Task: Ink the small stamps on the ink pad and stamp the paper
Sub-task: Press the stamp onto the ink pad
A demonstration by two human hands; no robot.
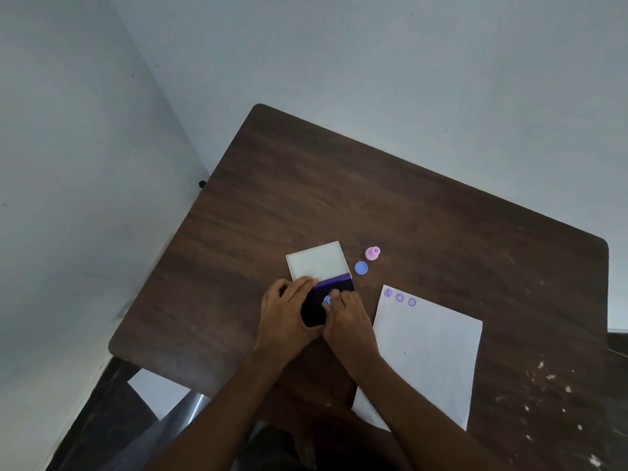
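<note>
An ink pad (334, 287) lies open on the brown table (339, 205), its white lid (316, 260) folded back and its dark purple pad facing up. My left hand (285, 311) grips the pad's left side. My right hand (346, 317) pinches a small blue stamp (327, 300) and holds it down on the dark pad. To the right lies a white paper (428, 355) with three purple prints along its top left edge. A pink stamp (372, 253) stands behind the pad, with a blue round cap (361, 267) beside it.
The table stands in a corner against grey-white walls. White specks mark the table's right side (550, 385). A chair or bench with a white sheet (159, 392) shows below the table's left edge.
</note>
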